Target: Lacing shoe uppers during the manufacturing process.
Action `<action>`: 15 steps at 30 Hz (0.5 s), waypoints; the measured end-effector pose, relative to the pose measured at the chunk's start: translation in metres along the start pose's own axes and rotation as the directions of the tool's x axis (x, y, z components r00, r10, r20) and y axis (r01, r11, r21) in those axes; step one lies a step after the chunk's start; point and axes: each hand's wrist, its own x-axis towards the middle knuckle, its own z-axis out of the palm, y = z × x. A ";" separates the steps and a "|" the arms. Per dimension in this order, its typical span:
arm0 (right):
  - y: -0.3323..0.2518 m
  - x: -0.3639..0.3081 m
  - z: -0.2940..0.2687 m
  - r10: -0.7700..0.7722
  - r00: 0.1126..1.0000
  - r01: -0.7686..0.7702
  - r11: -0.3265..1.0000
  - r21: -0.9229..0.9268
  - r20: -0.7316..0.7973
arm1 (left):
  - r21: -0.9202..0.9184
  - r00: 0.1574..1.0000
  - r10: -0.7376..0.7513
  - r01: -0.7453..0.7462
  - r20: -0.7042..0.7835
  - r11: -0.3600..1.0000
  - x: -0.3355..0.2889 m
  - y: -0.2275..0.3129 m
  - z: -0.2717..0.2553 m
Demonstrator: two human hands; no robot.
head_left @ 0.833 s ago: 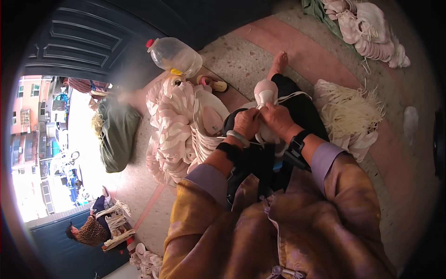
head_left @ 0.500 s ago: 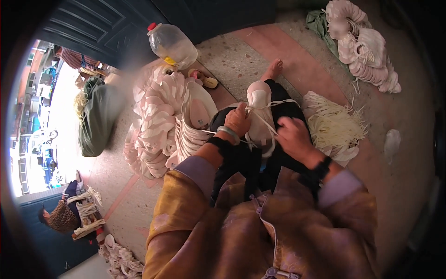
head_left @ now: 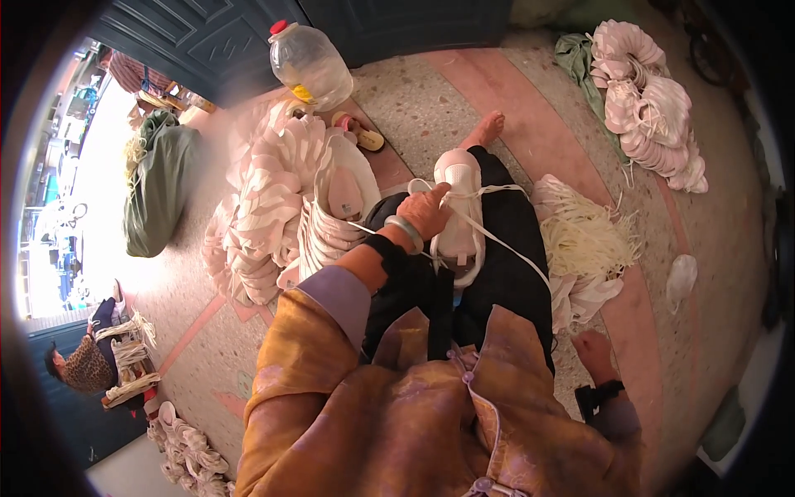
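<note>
A pale pinkish-white shoe upper (head_left: 458, 240) lies across my black-trousered lap, its rounded toe pointing away from me. White shoelace (head_left: 507, 242) is threaded near its throat; one length runs right over my thigh, another loops out beside my left hand. My left hand (head_left: 425, 210) is closed on the lace at the upper's left side, with fingers pressed onto the upper. Low at the right, beside my thigh, my right hand (head_left: 594, 352) is closed. Whether the lace end reaches into it cannot be made out.
Stacked uppers (head_left: 273, 207) stand at my left, a bundle of cream laces (head_left: 584, 236) at my right. Farther off are a clear jug (head_left: 310, 66), a sandal (head_left: 360, 132), a green sack (head_left: 159, 190) and more uppers (head_left: 646, 103). Another person (head_left: 87, 364) sits at far left.
My right hand has swept from beside the upper down and right, past my thigh. The lace now stretches across that thigh. My left hand stays at the upper; the view has shifted slightly.
</note>
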 end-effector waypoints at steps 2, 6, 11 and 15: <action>-0.038 0.033 -0.020 -0.112 0.994 0.113 0.986 -0.121 0.020 | 0.148 1.000 -0.028 0.026 0.014 0.989 0.007 0.005 -0.002; -0.111 0.105 -0.033 -0.363 0.887 0.361 0.931 -0.063 -0.286 | 0.222 0.997 0.008 0.008 -0.072 0.975 0.013 -0.001 0.001; -0.189 0.165 -0.024 -0.513 0.757 0.570 0.821 0.026 -0.404 | 0.215 0.973 0.145 -0.105 -0.180 0.971 0.005 0.004 0.001; -0.208 0.181 -0.010 -0.534 0.799 0.542 0.839 -0.051 -0.276 | 0.288 0.981 0.121 -0.073 -0.153 0.955 0.004 0.007 -0.005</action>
